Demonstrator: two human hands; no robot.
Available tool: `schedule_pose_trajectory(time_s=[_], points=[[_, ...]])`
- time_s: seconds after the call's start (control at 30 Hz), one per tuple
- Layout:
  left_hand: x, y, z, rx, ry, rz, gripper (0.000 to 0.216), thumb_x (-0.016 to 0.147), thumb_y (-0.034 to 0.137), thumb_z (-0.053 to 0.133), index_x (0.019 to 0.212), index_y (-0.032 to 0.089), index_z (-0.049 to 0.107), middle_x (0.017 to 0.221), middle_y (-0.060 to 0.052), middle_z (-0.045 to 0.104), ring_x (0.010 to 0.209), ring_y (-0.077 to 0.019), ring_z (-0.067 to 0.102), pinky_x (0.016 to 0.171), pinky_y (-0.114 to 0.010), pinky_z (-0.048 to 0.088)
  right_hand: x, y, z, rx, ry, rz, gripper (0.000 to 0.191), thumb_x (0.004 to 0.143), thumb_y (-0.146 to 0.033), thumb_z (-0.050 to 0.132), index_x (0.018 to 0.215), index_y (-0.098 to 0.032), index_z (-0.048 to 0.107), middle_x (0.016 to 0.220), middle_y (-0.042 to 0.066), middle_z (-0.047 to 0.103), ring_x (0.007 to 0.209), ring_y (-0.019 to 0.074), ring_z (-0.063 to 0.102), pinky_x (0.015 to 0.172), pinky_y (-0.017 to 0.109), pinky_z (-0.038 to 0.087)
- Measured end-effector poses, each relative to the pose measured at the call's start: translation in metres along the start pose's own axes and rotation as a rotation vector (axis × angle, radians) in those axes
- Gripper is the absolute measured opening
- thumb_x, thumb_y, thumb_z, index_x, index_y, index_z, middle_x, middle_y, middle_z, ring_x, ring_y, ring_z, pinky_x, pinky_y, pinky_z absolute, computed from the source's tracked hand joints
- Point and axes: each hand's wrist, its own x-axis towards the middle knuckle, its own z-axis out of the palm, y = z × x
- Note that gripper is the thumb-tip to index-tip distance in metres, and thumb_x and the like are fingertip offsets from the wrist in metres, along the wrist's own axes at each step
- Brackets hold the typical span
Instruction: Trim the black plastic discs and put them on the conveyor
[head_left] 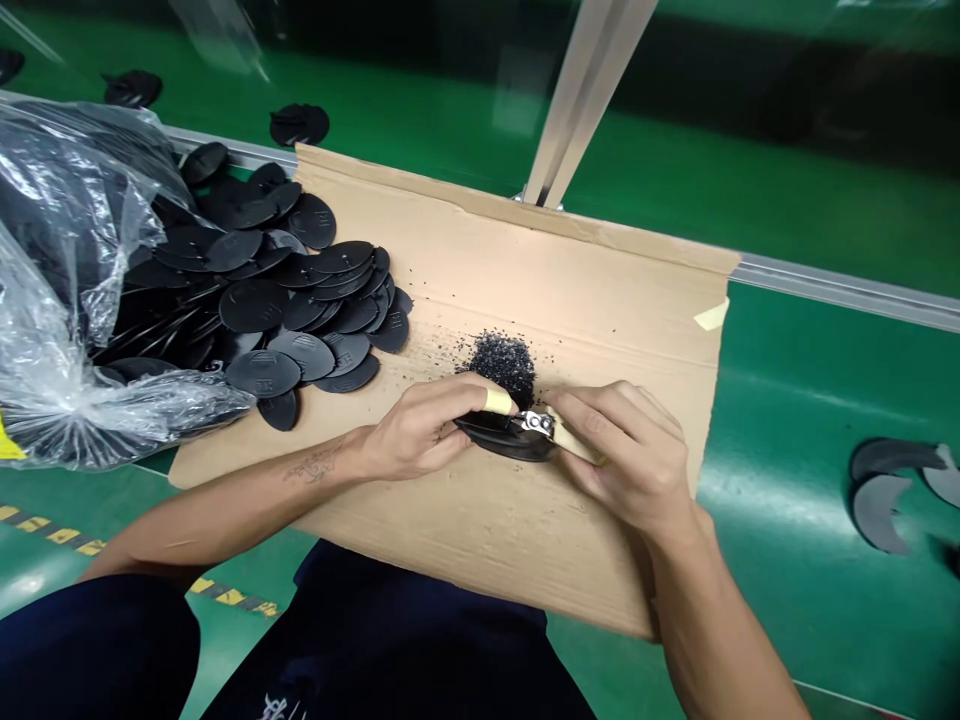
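My left hand [427, 425] grips a black oval plastic piece [510, 443] by its left end, with yellow tape wrapped round one finger. Closed around the handles of small cutting pliers [536, 423] is my right hand [630, 445]. The metal jaws of the pliers sit at the upper edge of the black piece; whether they are closed on it I cannot tell. Just beyond both hands lies a heap of tiny black clippings [504, 365] on the cardboard sheet [600, 300].
To the left, many black oval pieces [255, 305] spill in a pile from a clear plastic bag [67, 220]. A few more lie beyond the metal rail [847, 290]. Curved dark pieces [881, 500] rest on the green surface at right. A metal post [585, 100] rises behind the cardboard.
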Motion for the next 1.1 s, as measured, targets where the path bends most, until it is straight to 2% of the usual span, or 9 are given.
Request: schedule_pose_trajectory(time_s=[0.5,0.63,0.83,1.1], points=[[-0.0013,-0.0014,0.0037,-0.031,0.008,-0.033,0.024,0.096,0.013,0.061,0.120,0.014,0.066,0.106,-0.012,0.077,0.097,-0.0169,0.074,0.084,-0.028,0.062,-0.0005,-0.0059,-0.0008,-0.156,0.005,-0.018,0.010,0.106,-0.009,0.061,0.112,-0.013,0.067,0.100,0.007,0.074,0.074,0.0171,0.063,0.064,0.032,0.049],[-0.0018,-0.0011,0.0026,-0.013,-0.019,-0.046,0.024,0.096,0.010,0.059,0.118,0.014,0.066,0.104,-0.012,0.076,0.097,-0.0167,0.073,0.084,-0.028,0.061,-0.0021,-0.0071,0.0008,-0.126,0.013,-0.001,0.010,0.108,-0.010,0.059,0.111,-0.013,0.067,0.095,0.006,0.074,0.072,0.0160,0.063,0.065,0.031,0.050],[-0.0007,0.0005,0.0012,0.016,-0.006,-0.032,0.024,0.094,0.010,0.059,0.117,0.013,0.064,0.103,-0.011,0.075,0.097,-0.0174,0.072,0.085,-0.030,0.060,-0.0043,-0.0073,0.0037,0.035,0.009,0.066,0.012,0.109,-0.014,0.057,0.113,-0.014,0.068,0.098,0.008,0.073,0.081,0.0181,0.068,0.073,0.031,0.054],[-0.0008,0.0014,0.0009,0.061,-0.001,-0.013,0.026,0.091,0.006,0.058,0.115,0.013,0.064,0.100,-0.011,0.073,0.093,-0.0168,0.070,0.082,-0.028,0.060,-0.0034,-0.0058,0.0031,-0.034,0.009,0.104,0.015,0.110,-0.016,0.055,0.112,-0.015,0.070,0.097,0.007,0.073,0.079,0.0180,0.067,0.071,0.031,0.052]])
